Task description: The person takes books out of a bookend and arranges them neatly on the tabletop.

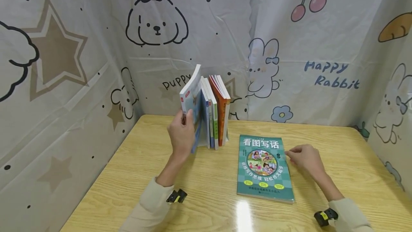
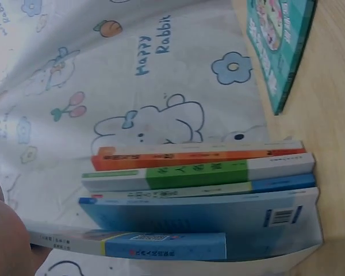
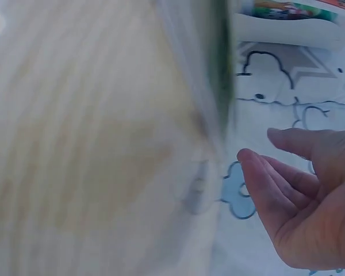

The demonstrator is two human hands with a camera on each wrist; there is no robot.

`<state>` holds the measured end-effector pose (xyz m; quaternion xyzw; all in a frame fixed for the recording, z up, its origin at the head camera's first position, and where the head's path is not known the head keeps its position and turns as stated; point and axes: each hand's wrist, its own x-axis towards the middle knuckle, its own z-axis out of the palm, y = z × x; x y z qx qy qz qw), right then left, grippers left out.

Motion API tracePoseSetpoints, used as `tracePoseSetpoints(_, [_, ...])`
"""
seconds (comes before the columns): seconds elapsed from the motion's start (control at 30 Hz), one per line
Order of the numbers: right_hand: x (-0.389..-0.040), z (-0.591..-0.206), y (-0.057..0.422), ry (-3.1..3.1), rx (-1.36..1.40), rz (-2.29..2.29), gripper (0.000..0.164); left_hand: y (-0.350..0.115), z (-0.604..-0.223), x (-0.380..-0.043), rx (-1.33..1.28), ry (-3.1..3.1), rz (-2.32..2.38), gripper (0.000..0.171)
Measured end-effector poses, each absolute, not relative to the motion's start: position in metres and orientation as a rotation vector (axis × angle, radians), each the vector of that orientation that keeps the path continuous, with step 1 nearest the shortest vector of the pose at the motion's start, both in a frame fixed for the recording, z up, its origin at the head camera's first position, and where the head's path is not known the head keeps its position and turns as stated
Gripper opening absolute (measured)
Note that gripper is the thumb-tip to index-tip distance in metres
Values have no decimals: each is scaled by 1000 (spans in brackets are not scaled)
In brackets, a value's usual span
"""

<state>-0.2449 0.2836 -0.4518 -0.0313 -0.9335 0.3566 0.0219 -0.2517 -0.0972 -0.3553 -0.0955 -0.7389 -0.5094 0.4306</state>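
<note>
My left hand grips a blue book by its spine side, holding it upright at the left end of a row of standing books. In the left wrist view, the held book's spine lies beside another blue book with a barcode. That row also includes a green-and-white-spined book and an orange book. A teal book with a round picture lies flat on the table. Just off its right edge is my right hand, thumb and fingertips apart in the right wrist view, holding nothing.
The wooden table reaches back to a patterned cloth with cartoon drawings, which also hangs along both sides. The row of books stands near the back edge, left of the teal book.
</note>
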Motion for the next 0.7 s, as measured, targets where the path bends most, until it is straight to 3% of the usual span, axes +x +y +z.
tracePoseSetpoints(0.4, [-240, -415, 263, -2708, 122, 1215, 58, -97, -331, -230, -310, -1698, -1113, 16])
tracePoseSetpoints(0.7, [-235, -396, 252, -2620, 209, 1197, 54, -98, -319, -217, -394, -1618, -1040, 22])
